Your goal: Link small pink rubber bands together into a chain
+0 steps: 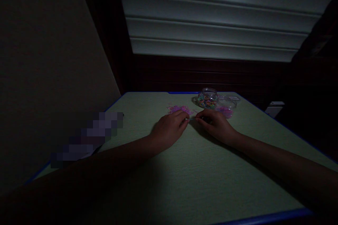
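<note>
My left hand (169, 129) is closed in a pinch just in front of a pile of small pink and purple bands (181, 109). Facing it, my right hand (215, 123) also pinches. A thin, pale strand (192, 118) spans the short gap between the fingertips of both hands; it is too small and dark to name surely. Behind my right hand stands an open clear jar (207, 98) with multicoloured bands in it. Beside that jar a clear container (225, 107) holds pink bands, partly hidden by my right hand.
The pale green table (169, 182) has a blue edge. A clear lid (232, 98) lies at the back right. A blurred-out object (89, 139) rests along the left edge. A white object (274, 109) stands beyond the right edge.
</note>
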Demonstrator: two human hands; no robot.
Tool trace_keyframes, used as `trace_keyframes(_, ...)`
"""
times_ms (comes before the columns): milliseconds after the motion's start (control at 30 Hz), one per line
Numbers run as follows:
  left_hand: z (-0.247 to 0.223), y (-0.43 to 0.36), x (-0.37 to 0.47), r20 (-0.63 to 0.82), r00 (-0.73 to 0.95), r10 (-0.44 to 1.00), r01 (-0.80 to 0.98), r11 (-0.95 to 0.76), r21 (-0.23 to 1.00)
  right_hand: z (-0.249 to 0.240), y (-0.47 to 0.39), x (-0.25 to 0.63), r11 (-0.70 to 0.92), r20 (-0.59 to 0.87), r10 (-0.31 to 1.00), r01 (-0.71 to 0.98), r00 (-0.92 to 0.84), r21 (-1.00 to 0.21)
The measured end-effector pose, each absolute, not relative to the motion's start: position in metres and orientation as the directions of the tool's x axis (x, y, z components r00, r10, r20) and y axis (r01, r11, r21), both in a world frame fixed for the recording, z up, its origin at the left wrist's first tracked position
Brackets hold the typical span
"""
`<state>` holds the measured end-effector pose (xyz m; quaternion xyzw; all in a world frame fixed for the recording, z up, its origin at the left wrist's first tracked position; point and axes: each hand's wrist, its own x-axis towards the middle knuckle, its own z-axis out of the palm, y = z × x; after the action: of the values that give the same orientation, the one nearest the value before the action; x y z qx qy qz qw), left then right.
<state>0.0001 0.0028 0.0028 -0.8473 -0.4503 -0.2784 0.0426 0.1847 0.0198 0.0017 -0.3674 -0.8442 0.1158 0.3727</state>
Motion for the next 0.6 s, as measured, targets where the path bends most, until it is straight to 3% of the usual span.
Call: trace_keyframes(600,0.0032,0.0028,0.0003,0.498,0.471,0.728,0.762,-0.620,0.185,0.0011,0.0196,0.1853,0.720,0.564,0.685,0.544,-0.461,-0.430)
